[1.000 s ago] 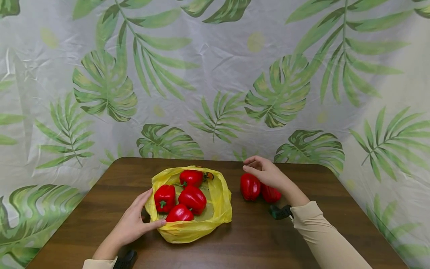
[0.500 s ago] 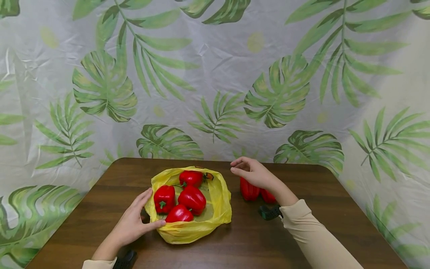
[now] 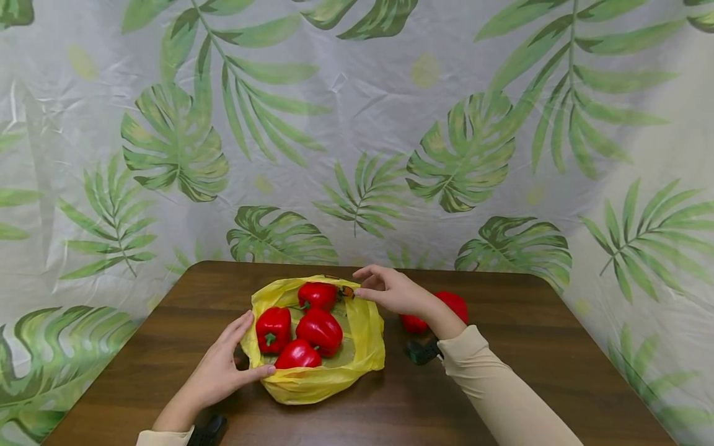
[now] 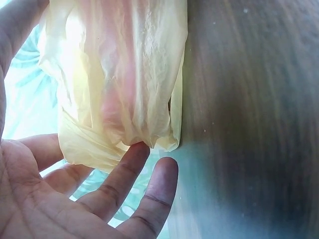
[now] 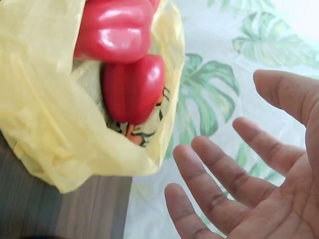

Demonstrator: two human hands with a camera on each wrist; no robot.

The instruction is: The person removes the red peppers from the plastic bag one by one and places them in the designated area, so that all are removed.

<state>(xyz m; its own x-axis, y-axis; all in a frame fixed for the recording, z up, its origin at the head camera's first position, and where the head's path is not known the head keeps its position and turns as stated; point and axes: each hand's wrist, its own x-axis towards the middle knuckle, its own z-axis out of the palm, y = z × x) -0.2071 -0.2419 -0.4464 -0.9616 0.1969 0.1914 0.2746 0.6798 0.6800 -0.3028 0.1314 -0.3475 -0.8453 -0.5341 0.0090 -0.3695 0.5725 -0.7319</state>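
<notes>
A yellow plastic bag (image 3: 365,347), its mouth wide, stands on the table with several red bell peppers (image 3: 319,331) inside. Against the bag's left side rests my left hand (image 3: 223,360), thumb along the near rim and fingers spread along the outside. In the left wrist view, the fingertips (image 4: 137,152) touch the bag's thin wall. My right hand (image 3: 395,291) hovers at the far right rim of the bag, holding nothing. The right wrist view shows its fingers (image 5: 214,186) spread beside the bag. Two more red bell peppers (image 3: 454,305) lie right of the bag, partly hidden behind my right wrist.
The brown wooden table (image 3: 535,359) has its far edge just behind the bag. A leaf-patterned cloth (image 3: 357,124) hangs beyond it. Dark wrist devices (image 3: 422,351) sit under both wrists.
My right hand has moved left, from above the two loose peppers to the bag's far right rim. The left hand, the bag and the peppers in it have stayed put.
</notes>
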